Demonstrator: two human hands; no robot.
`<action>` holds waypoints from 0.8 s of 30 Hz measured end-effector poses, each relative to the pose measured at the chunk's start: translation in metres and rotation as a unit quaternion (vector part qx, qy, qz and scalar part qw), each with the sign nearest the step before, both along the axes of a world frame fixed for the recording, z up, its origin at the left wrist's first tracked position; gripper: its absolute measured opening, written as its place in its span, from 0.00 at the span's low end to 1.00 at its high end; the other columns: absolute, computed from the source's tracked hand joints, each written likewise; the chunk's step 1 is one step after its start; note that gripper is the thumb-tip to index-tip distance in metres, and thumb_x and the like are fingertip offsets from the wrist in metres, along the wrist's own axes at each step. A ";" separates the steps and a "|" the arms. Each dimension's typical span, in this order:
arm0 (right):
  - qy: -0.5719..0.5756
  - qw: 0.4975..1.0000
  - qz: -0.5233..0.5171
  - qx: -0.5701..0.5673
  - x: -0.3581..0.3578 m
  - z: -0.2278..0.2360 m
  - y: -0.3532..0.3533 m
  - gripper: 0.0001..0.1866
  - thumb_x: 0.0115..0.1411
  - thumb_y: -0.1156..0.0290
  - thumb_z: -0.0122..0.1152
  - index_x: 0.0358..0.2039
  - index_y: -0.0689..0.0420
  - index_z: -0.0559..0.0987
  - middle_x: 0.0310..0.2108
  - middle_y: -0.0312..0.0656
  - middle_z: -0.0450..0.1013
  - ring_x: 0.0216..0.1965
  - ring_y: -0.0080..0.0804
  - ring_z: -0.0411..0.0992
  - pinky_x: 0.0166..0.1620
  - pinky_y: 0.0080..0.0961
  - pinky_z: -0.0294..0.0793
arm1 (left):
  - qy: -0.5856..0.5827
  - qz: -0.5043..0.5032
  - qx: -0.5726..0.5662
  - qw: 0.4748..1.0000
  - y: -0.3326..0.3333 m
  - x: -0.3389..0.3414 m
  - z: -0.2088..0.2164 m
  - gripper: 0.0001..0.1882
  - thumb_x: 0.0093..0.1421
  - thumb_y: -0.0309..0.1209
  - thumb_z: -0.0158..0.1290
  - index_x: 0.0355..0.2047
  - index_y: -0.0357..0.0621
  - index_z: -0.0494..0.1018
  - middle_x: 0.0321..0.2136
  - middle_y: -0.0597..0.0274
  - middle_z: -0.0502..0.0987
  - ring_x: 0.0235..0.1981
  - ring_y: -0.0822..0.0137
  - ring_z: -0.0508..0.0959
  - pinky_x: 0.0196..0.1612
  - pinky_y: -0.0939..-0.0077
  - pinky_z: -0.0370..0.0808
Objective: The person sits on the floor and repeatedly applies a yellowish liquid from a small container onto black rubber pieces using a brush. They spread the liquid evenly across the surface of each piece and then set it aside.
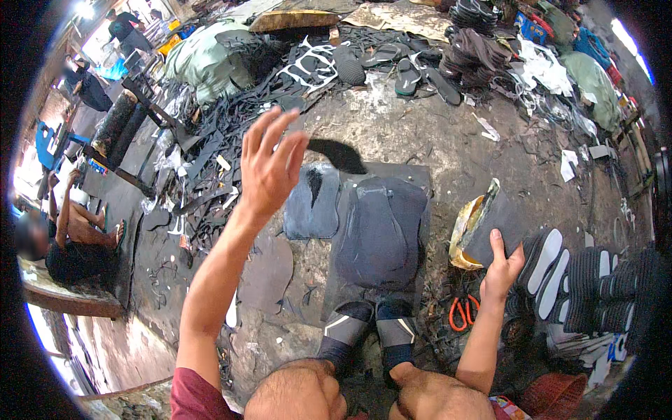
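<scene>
My left hand (271, 168) is raised with its fingers apart. Beside its fingertips is a dark curved strip (339, 154), which seems loose; I cannot tell whether they touch. In my right hand (502, 269) is a flat dark grey sheet (498, 227), the thumb lying on its face. Against that sheet's left side is a yellow-stained, whitish piece (465, 234), whose kind I cannot make out. Between the hands, a rounded dark slab (383, 234) rests on a flat board (428, 182). To its left lies a blue-grey sheet (301, 210) with a dark mark.
Orange-handled scissors (462, 313) lie below my right hand. Stacked shoe soles (584, 287) stand at the right. Dark scraps (224, 143) cover the floor on the left, and several sandals (407, 75) lie ahead. A person (70, 238) sits at the far left.
</scene>
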State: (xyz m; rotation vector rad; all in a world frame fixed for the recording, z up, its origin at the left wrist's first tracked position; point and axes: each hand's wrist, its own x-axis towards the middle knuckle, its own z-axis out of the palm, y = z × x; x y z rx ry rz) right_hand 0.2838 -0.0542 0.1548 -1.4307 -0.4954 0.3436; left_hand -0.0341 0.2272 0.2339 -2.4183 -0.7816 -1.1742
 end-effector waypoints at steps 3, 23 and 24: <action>0.001 1.000 0.015 0.002 -0.006 -0.003 -0.001 0.17 0.64 0.73 0.67 0.52 0.62 0.79 0.49 0.38 0.78 0.48 0.28 0.74 0.55 0.28 0.71 | -0.018 0.059 -0.040 0.997 0.011 -0.009 -0.038 0.06 0.61 0.27 0.62 0.39 0.47 0.79 0.57 0.61 0.76 0.62 0.51 0.71 0.62 0.54 0.70; -0.040 0.998 0.048 -0.021 -0.018 -0.007 -0.008 0.18 0.64 0.73 0.67 0.53 0.64 0.78 0.47 0.40 0.80 0.46 0.28 0.76 0.53 0.27 0.72 | -0.164 0.001 -0.443 0.881 -0.147 0.003 -0.213 0.27 0.53 0.37 0.69 0.54 0.47 0.77 0.62 0.51 0.71 0.65 0.49 0.68 0.68 0.48 0.63; -0.039 0.998 0.045 -0.025 -0.017 -0.008 -0.009 0.18 0.64 0.72 0.67 0.53 0.64 0.78 0.47 0.39 0.80 0.46 0.28 0.76 0.53 0.27 0.73 | -0.069 -0.083 -0.436 0.893 -0.173 0.023 -0.181 0.32 0.54 0.37 0.68 0.59 0.45 0.73 0.65 0.50 0.68 0.68 0.49 0.65 0.70 0.49 0.61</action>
